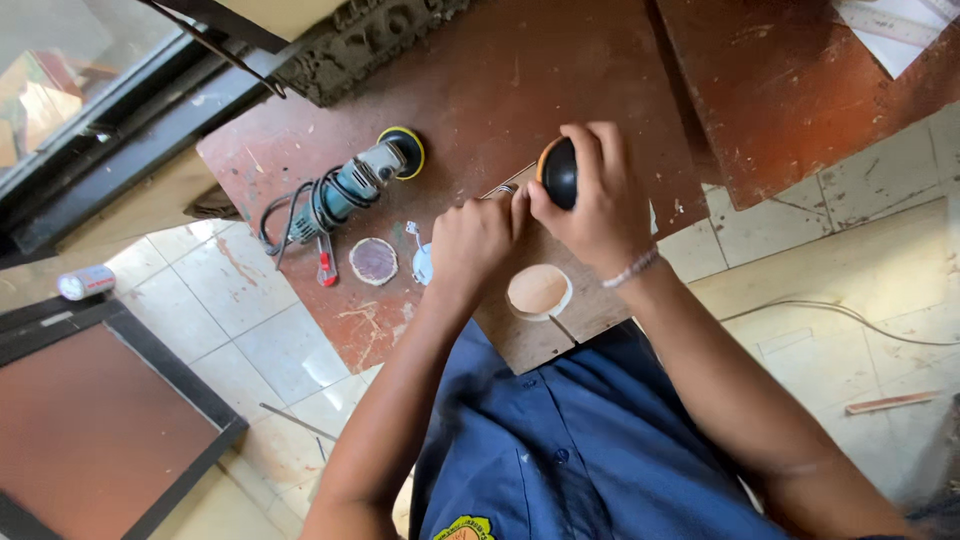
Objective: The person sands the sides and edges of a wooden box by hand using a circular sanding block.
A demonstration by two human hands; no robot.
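My right hand [595, 200] is closed over a black rounded tool with an orange rim [558, 172], pressing it down on a wooden board [525, 335] that lies across the reddish-brown table [470, 90]. My left hand [472, 240] is clenched right beside it, fingertips touching the right hand over the board; what it pinches is hidden. A pale round sanding disc [538, 291] lies on the board just below both hands.
A teal and grey power sander [355, 185] with a yellow-rimmed pad and coiled black cord lies at the table's left. A brown round disc [374, 261], a small red tool [326, 268] and a white object [421, 262] sit near it. A dark framed panel [100, 420] rests on the tiled floor.
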